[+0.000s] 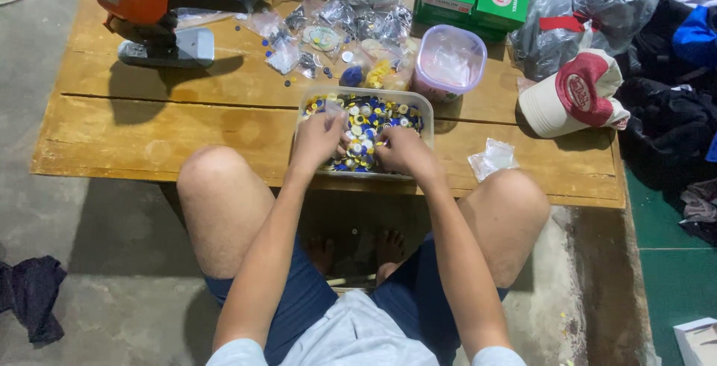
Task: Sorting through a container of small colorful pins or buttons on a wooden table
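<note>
fingers (337, 136) of both hands curl, grasping small round buttons (371, 116) inside a clear plastic tub (418, 104).

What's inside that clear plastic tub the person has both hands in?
The clear tub holds small round buttons, blue, yellow and white. The left hand and right hand cover the near part, hiding what lies beneath.

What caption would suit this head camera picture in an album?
Both hands, left hand and right hand, dig into a clear tub of small coloured buttons on a wooden table.
</note>
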